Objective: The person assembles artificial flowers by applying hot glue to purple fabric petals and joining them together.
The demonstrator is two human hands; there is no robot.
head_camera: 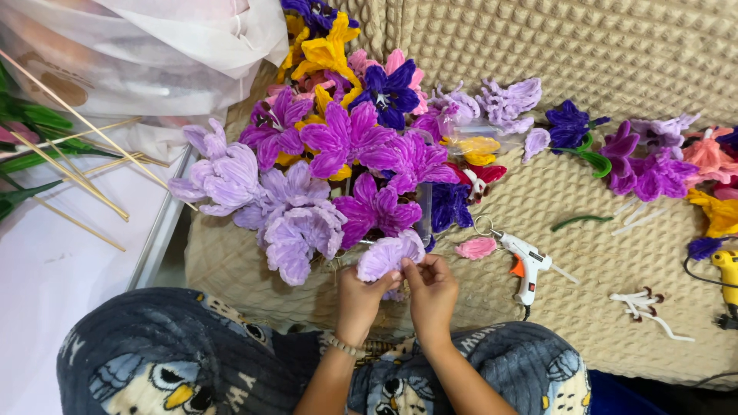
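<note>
My left hand [360, 298] and my right hand [433, 290] meet at the bottom centre, both pinching a pale lilac pipe-cleaner flower [388, 255]. The left hand's fingers grip its lower petals from below; the right hand's fingertips touch its right edge. Just beyond the hands lies a heap of purple, lilac and magenta pipe-cleaner flowers [338, 165]. A beaded bracelet [340, 343] circles my left wrist.
A white glue gun with orange trigger [526, 265] and a pink fuzzy petal [477, 247] lie right of the hands on a beige waffle blanket [584, 46]. More flowers [653, 157] lie far right, a yellow tool [726, 277] at the edge. Wooden sticks [73, 165], green leaves and a plastic bag [138, 46] sit left.
</note>
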